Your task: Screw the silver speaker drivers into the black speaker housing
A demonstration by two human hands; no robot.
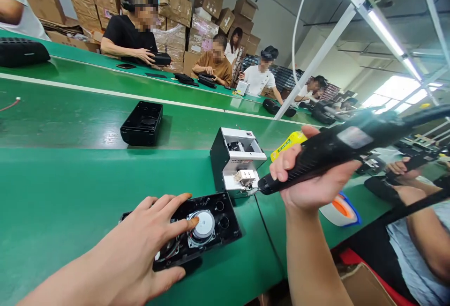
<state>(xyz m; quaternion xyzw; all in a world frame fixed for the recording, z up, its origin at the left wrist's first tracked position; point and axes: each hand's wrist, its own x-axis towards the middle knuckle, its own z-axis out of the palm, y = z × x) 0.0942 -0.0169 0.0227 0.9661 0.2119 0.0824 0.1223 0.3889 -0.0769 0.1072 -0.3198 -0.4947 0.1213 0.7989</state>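
A black electric screwdriver (316,156) is gripped in my right hand (305,189), slanting down to the left. Its tip is at the front of a silver and black screw feeder (239,160); whether they touch I cannot tell. My left hand (147,240) rests with spread fingers over an open black speaker housing (230,231). The index fingertip lies on the round silver back of a speaker driver (202,225), and the thumb extends past the housing's near side. A second driver is partly hidden under this hand. Wires show inside the housing.
Another black housing (142,123) stands on the green belt (87,118) beyond. A yellow bottle (288,144) is behind my right hand, with a white and blue container with orange (341,210) below it. A co-worker's arm (418,198) is at right; several people work across the line.
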